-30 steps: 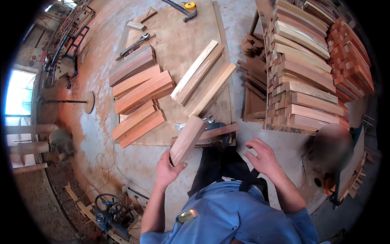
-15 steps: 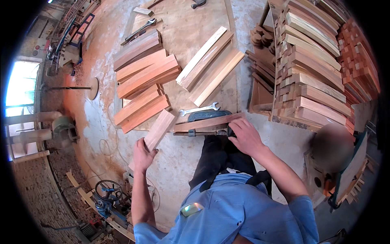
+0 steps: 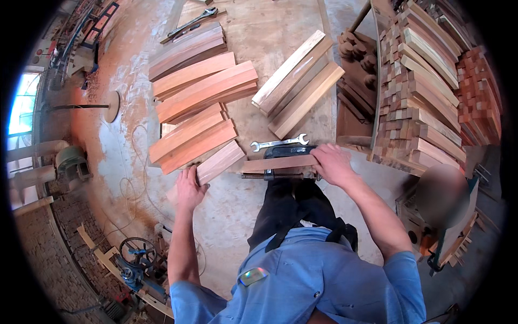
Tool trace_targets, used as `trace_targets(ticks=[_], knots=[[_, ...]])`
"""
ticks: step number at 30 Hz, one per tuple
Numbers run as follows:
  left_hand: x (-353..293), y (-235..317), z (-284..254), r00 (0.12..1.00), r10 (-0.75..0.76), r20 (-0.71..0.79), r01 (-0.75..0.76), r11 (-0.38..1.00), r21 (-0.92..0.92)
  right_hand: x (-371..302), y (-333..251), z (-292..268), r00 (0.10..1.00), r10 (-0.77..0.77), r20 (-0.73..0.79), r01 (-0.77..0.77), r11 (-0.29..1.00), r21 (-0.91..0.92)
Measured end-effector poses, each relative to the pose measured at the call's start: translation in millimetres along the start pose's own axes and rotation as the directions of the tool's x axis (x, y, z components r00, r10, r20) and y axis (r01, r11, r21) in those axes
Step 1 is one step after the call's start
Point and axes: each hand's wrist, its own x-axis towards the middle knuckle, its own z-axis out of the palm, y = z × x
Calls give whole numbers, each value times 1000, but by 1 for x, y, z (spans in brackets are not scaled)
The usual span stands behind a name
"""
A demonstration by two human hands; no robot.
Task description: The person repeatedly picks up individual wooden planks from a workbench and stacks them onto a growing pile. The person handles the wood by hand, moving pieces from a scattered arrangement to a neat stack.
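Observation:
My left hand (image 3: pixel 189 186) is closed on the lower end of a pale pinkish wooden board (image 3: pixel 220 163). That board slants up to the right, beside the nearest reddish boards (image 3: pixel 199 144). My right hand (image 3: pixel 335 166) grips the right end of a narrow brown board (image 3: pixel 283 163), which lies almost level in front of my waist. Just behind and beneath this narrow board is a dark G-clamp (image 3: pixel 285 152) at the table's near edge. An open-ended spanner (image 3: pixel 279 143) lies beyond the clamp, touched by neither hand.
Stacked reddish and brown boards fill the left of the plywood table (image 3: pixel 245 46); pale boards (image 3: pixel 302 81) lie to the right. An adjustable wrench (image 3: pixel 190 24) rests at the far left. A tall timber stack (image 3: pixel 426 97) stands at right. A handwheel machine (image 3: pixel 137 256) is at lower left.
My left hand has tilted its board flatter, bringing it beside the reddish boards. My right hand still holds the narrow board, now more level. The whole view has shifted slightly.

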Motion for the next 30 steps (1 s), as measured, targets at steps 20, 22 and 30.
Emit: trace_targets(ticks=[20, 22, 30], knots=[[24, 38, 19, 995, -29, -100, 42, 990, 131, -92, 9, 2, 778, 588, 220, -434, 250, 865], [24, 49, 17, 993, -7, -121, 25, 989, 147, -97, 11, -1, 768, 622, 150, -415, 305, 857], [42, 159, 22, 914, 403, -37, -405, 913, -47, -111, 16, 11, 772, 590, 238, -438, 220, 872]])
